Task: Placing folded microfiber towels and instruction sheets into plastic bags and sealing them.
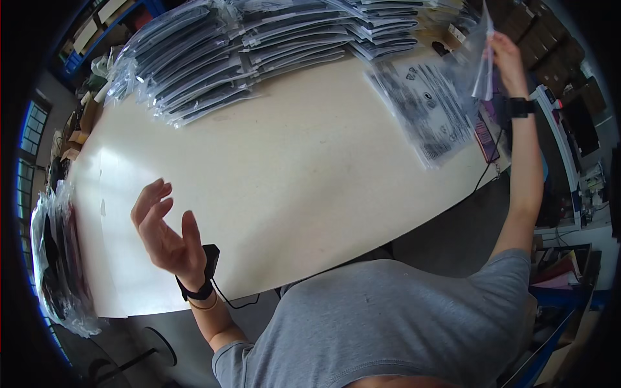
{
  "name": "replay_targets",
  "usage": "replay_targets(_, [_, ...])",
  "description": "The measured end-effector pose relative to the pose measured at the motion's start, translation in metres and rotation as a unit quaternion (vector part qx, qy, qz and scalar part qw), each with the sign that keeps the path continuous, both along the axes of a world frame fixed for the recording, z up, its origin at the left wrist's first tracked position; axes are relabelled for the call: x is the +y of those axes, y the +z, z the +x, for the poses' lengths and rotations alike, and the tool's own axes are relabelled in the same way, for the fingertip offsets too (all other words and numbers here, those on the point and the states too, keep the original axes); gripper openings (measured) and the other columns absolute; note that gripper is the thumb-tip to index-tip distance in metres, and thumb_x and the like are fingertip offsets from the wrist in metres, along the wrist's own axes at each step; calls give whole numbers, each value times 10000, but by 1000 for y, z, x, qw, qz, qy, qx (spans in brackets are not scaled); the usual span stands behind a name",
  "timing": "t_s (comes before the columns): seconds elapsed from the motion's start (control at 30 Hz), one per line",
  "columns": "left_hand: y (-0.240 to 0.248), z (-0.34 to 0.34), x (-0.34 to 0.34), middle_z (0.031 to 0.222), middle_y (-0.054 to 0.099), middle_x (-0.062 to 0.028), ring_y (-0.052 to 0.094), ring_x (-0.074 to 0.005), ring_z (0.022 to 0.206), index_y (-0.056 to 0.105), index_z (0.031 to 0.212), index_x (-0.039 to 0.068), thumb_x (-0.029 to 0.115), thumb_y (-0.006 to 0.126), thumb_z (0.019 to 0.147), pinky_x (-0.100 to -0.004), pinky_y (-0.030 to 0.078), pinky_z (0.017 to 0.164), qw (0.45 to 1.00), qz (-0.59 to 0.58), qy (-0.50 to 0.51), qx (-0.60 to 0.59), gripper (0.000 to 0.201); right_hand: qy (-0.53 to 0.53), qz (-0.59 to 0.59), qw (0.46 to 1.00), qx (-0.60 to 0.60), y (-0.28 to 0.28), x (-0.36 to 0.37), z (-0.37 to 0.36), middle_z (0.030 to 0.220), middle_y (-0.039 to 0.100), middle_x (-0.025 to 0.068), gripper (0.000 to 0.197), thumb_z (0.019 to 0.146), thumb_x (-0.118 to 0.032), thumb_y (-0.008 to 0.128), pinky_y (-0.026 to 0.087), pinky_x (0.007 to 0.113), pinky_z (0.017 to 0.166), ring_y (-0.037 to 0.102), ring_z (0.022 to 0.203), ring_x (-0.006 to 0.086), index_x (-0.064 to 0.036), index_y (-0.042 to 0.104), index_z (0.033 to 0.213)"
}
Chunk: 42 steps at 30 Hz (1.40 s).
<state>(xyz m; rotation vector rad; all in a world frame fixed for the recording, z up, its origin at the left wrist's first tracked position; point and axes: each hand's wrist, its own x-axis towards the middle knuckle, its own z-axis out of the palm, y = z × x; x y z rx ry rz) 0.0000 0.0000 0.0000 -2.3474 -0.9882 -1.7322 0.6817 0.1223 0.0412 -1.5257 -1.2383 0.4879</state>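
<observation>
At the far right my right hand [508, 57] is closed on the edge of a clear plastic bag [482, 61], which hangs upright from the fingers. Beneath it lies a flat stack of clear printed plastic bags [424, 107] on the table. My left hand [165, 233] is raised over the left front of the table, fingers apart and slightly curled, holding nothing. Both wrists wear black bands; a cable runs from the left one.
Piles of dark garments in clear bags [252, 48] line the table's far side. More bagged garments [58, 258] hang over the left edge. A dark phone-like object [485, 139] with a cable lies by the right edge of the pale table [291, 168]. Cardboard boxes [540, 42] stand beyond.
</observation>
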Motion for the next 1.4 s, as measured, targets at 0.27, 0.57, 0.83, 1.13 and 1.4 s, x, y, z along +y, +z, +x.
replay_targets(0.27, [-1,57,-20,986,632,-139,613,-302,899,613,980,21,-53,698,699,-348,498,761,992,-85,-45,85,303,389,5,913,-119,-2,-67,-271,965,618,-3,245,942,-102,551,487,229,740,586,829,88,-52,566,1182])
replay_targets(0.57, [-46,79,-6,966,608,-73,589,-268,910,624,948,67,68,731,692,-369,493,781,921,-247,-91,288,278,620,-38,730,-284,-97,-80,-377,921,614,123,228,835,-45,615,495,359,738,608,806,316,-22,566,1056])
replay_targets(0.83, [-68,73,13,942,605,-56,591,-252,931,619,905,68,41,686,698,-362,486,774,903,-289,-17,318,220,541,52,762,-352,-77,-73,-375,835,586,112,209,776,-36,667,477,373,694,596,770,298,-23,571,962])
replay_targets(1.13, [-52,88,18,877,585,-23,569,-212,870,618,875,95,88,706,708,-332,438,773,947,-200,-9,251,189,480,139,787,-361,-72,-70,-363,770,594,79,179,703,20,711,457,350,640,594,725,270,-25,588,825])
replay_targets(1.4, [-46,94,17,870,572,3,539,-198,830,618,845,112,114,759,695,-330,424,756,967,-160,-41,192,205,479,180,795,-327,-63,-79,-370,767,598,64,141,719,-31,708,458,343,639,588,709,243,-41,587,792])
